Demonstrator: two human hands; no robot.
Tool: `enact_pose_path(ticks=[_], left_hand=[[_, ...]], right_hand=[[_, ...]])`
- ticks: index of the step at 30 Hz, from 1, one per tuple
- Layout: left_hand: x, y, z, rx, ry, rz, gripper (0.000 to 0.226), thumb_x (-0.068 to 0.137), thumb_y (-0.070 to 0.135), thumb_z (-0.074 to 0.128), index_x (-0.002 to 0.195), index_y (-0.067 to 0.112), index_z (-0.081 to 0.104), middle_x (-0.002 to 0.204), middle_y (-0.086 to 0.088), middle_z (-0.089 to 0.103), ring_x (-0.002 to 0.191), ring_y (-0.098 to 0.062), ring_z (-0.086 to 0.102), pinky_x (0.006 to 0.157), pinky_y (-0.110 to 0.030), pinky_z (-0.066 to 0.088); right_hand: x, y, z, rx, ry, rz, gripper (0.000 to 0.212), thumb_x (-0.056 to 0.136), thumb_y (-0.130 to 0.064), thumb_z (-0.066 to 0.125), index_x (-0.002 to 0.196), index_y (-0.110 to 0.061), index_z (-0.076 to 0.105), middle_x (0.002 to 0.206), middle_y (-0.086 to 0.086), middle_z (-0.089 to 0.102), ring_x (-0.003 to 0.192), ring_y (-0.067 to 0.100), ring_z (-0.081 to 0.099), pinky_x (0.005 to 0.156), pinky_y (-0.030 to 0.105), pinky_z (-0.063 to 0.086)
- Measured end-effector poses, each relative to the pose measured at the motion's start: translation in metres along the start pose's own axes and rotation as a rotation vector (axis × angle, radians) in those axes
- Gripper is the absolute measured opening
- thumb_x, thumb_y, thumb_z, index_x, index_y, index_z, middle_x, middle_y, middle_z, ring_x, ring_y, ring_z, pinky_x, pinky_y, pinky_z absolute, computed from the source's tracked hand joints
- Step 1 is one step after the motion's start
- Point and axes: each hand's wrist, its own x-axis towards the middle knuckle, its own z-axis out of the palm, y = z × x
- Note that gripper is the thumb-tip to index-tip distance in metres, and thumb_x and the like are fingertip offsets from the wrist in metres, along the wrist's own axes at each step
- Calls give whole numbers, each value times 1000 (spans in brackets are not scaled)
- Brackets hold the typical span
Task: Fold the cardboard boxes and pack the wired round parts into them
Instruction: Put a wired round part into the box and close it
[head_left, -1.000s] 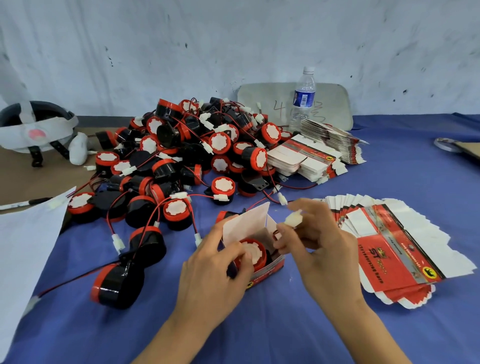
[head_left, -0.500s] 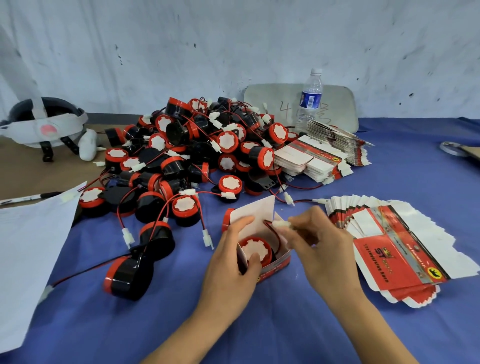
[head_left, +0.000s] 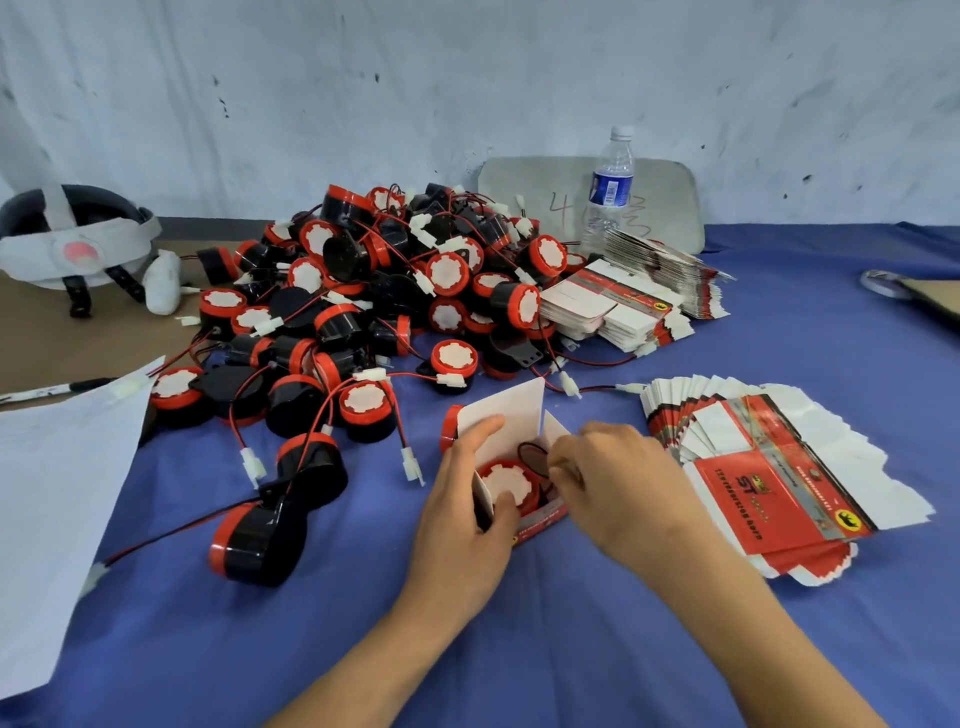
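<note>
Open box (head_left: 519, 405) sits before me between my left hand (head_left: 462, 525) and right hand (head_left: 623, 488), one round part (head_left: 503, 484) inside it. Pile of parts (head_left: 384, 291) behind and left. Fanned flat boxes (head_left: 769, 467) right of box; second stack (head_left: 618, 306) behind those, bottle (head_left: 610, 187) behind that. Paper sheet (head_left: 52, 493) far left.

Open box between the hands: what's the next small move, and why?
Probably push the wire loop down beside the round part with the right hand: the part sits inside the box, the loop rises above it, and the lid flap stands open.

One open box (head_left: 514, 410), one water bottle (head_left: 610, 192), one headset (head_left: 78, 249).
</note>
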Motion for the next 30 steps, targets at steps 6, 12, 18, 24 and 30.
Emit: enact_pose_path(ticks=[6,12,18,24,30], left_hand=[[1,-3,1,-29,-16,15,68,92,2,50,132,55,34,129,34,48,119,5,50,89,-12,47],[1,-7,3,-76,-24,0,70,90,-2,54,137,46,35,134,17,53,115,-8,59,90,-38,54],[1,-3,3,-46,-18,-11,65,92,13,55,136,54,31,128,25,55,110,3,57,84,-21,53],[1,0,0,-37,-36,-40,73,87,5,55,135,55,30,129,20,55,108,-10,59,82,-41,55],[0,2,-1,1,-28,-5,69,90,9,54,132,56,26,132,22,51,102,-11,58,78,-34,53]], right_hand=[[17,-24,-27,-375,-252,-121,14,87,3,49,89,-10,50,108,9,57,88,30,54,55,31,28],[19,-41,-14,-516,-244,-207,20,93,-1,45,104,-13,56,111,5,60,104,27,59,51,28,22],[27,-26,-10,-408,-20,-134,17,94,-9,50,107,-11,61,114,8,52,106,29,51,48,29,20],[25,-1,17,-296,111,-178,21,98,-24,48,98,-11,65,127,2,39,114,23,35,62,28,30],[5,11,15,56,248,-111,23,87,-33,69,90,-10,70,105,7,46,84,20,43,59,34,43]])
